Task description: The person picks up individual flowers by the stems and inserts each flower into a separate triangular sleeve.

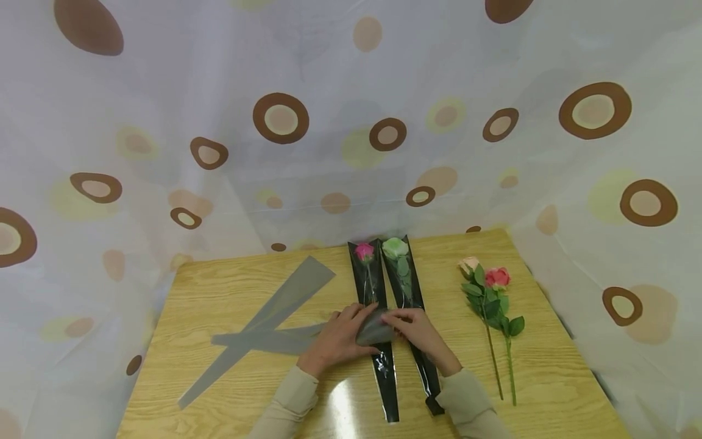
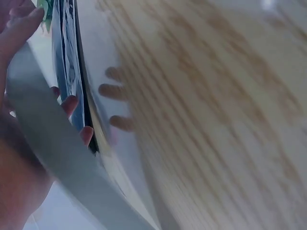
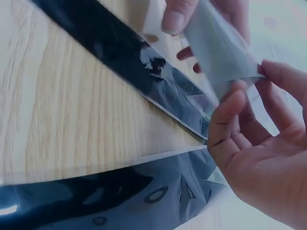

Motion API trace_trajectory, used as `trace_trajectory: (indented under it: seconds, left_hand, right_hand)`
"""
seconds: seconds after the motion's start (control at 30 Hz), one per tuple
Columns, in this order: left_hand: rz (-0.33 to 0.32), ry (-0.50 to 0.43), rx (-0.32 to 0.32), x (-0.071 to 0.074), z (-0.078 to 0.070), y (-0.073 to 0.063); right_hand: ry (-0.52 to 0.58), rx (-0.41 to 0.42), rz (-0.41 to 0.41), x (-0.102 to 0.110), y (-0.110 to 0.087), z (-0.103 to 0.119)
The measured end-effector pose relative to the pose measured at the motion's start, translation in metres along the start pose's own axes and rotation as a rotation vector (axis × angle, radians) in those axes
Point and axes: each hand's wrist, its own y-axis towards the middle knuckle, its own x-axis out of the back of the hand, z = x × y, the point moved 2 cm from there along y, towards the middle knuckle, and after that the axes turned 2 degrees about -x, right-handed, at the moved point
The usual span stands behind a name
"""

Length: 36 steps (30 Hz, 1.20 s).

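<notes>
A grey flower sleeve (image 1: 375, 329) is held up between both hands above the table. My left hand (image 1: 341, 341) grips it with the thumb on one side and fingers behind, as the right wrist view shows. Its narrow tail (image 2: 72, 163) runs leftward past the left wrist. At the sleeve's wide end, my right hand (image 3: 273, 158) pinches the edge between thumb and fingers. Beneath the hands lie two black-and-clear sleeves; one (image 1: 386, 390) contains a magenta rose (image 1: 364, 251), the other (image 1: 425, 366) a pale green-white rose (image 1: 395, 247).
Another flat grey sleeve (image 1: 298, 286) lies diagonally on the left of the wooden table (image 1: 219, 286), under the held sleeve's tail. To the right rest a peach rose (image 1: 468, 264) and a pink rose (image 1: 498, 277) with bare stems. A patterned curtain (image 1: 329, 67) surrounds the table.
</notes>
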Motion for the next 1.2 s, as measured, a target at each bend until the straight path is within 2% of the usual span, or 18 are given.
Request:
trace_trajectory:
  seconds: [0.13,0.5,0.77,1.0,1.2]
  left_hand:
    - [-0.007,-0.034,0.002,0.000,-0.001,0.000]
    - [-0.004,-0.113,0.021,0.006,-0.003,0.001]
    - [-0.018,-0.086,0.011,0.006,-0.002,0.003]
    - [-0.041,-0.060,-0.001,0.005,-0.003,0.006]
    - [-0.041,-0.035,0.015,0.002,-0.004,0.007]
  right_hand:
    - [0.055,-0.035,-0.024,0.003,0.000,0.001]
    - [0.036,0.007,0.003,0.010,-0.001,-0.004]
    - [0.046,0.013,0.026,0.010,-0.004,-0.002]
    - [0.115,-0.008,0.064,0.010,-0.007,0.002]
    - [0.200,-0.040,0.104,0.011,-0.007,-0.001]
